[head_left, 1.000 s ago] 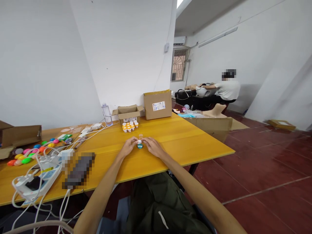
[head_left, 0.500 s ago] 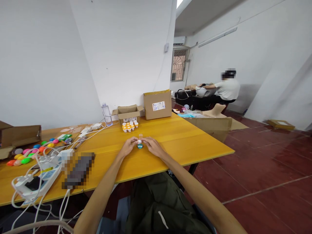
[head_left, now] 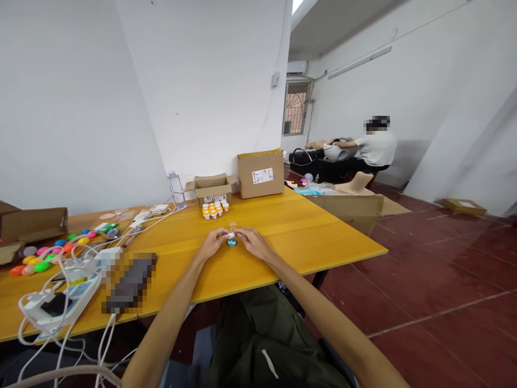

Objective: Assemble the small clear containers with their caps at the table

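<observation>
Near the middle of the table, my left hand and my right hand meet with fingertips pinched together. Between them is a small white piece, partly hidden by the fingers and too small to name. Just in front of it, at the fingertips, sits a small round teal item with pale marks. A small tan round thing lies right behind the fingers. Farther back stand several small white-capped bottles with orange bands, grouped close together.
An open carton and a taped carton stand at the back beside a clear bottle. Leftward are a power strip with tangled cables, a dark pixelated device and colourful balls. A person sits far right.
The hands stay in almost the same place, with only slight finger movement around the white piece. The view has shifted very slightly.
</observation>
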Available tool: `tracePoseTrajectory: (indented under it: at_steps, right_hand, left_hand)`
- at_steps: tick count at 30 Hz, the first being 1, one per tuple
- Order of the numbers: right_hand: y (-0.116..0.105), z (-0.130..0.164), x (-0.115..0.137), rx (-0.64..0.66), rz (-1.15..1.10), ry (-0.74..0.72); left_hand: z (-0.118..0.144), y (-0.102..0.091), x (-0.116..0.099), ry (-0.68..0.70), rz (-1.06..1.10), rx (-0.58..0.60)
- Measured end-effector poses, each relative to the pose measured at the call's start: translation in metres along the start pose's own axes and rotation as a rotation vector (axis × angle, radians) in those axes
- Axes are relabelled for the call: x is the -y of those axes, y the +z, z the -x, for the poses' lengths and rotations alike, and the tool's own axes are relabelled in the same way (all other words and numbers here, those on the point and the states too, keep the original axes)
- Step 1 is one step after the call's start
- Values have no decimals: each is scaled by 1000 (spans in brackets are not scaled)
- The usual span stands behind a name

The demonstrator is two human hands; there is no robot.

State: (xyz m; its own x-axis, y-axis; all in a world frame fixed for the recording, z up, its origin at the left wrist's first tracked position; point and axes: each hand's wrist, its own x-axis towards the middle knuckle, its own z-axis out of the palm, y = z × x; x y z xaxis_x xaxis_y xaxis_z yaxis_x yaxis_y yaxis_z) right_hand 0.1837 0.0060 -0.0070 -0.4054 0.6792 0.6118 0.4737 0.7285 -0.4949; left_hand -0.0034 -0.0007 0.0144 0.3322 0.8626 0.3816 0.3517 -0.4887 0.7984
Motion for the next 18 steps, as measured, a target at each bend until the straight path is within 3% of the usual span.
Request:
tracePoseTrajectory:
  at_steps: [7,18]
  right_hand:
    - [0,0,2,34,-36,103]
    - [-8,-1,19,172,120,182]
  left_hand:
    - [-1,0,-1,-23,32,-14]
    - [-2,0,4,-49,63,-7]
